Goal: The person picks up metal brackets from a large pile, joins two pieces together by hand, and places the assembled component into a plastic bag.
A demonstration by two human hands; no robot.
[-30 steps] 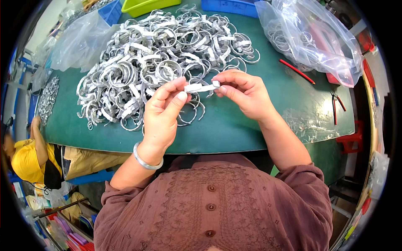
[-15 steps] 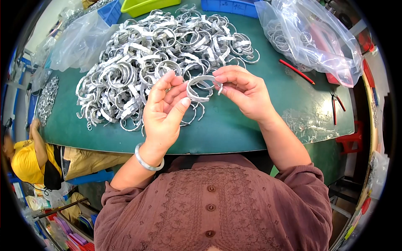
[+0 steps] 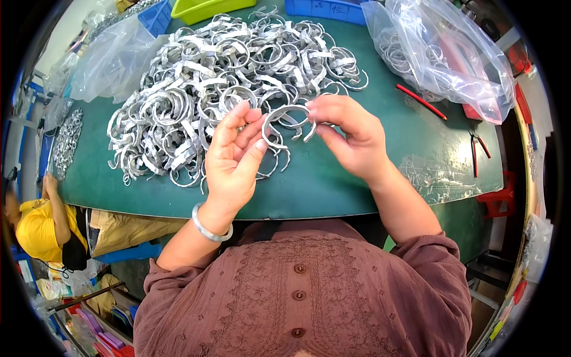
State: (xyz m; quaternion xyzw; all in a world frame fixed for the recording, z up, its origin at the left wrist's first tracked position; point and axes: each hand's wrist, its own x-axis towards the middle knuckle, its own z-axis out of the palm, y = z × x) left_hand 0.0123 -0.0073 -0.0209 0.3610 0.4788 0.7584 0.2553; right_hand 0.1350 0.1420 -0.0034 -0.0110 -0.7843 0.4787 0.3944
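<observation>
Between both hands, above the front of the table, I hold an open silver-grey metal cuff bracelet [image 3: 289, 109] with a gap at its lower right. My left hand [image 3: 233, 160] pinches its left side between thumb and fingers, palm turned up. With thumb and fingertips, my right hand [image 3: 355, 135] grips the right side close to the gap. A large heap of similar cuff bracelets [image 3: 178, 107] lies just beyond my hands, tangled together. A pale bangle [image 3: 208, 229] circles my left wrist.
On the green table [image 3: 315, 190] are a red pencil [image 3: 421, 102], red-handled pliers [image 3: 474, 152] and a clear bag [image 3: 416, 53] with rings. Green [image 3: 208, 11] and blue [image 3: 327, 9] bins stand at the back. A person in yellow [image 3: 41, 229] sits at the left.
The cuff bracelet has turned in my fingers, so its ring faces me more and its gap shows wider. My right hand has shifted slightly right; the left hand has barely moved.
</observation>
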